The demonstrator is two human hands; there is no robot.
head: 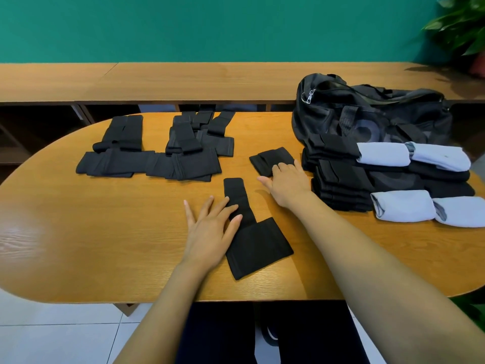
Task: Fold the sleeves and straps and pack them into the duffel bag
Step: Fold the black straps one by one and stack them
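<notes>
left hand [210,229] flat, fingers straight, pressing the narrow tail of a black strap [258,245]; its wide pad lies just right of the wrist. beyond, right hand [286,185] spread, fingertips resting on a folded sleeve [273,157]. probably soft, light, limp cloth: best taken by its folded edges. duffel bag [367,114] farther right.

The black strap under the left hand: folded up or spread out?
Spread out. The black strap lies flat on the table, its narrow tail stretched straight from the wide pad, with the left hand resting flat on it.
</notes>
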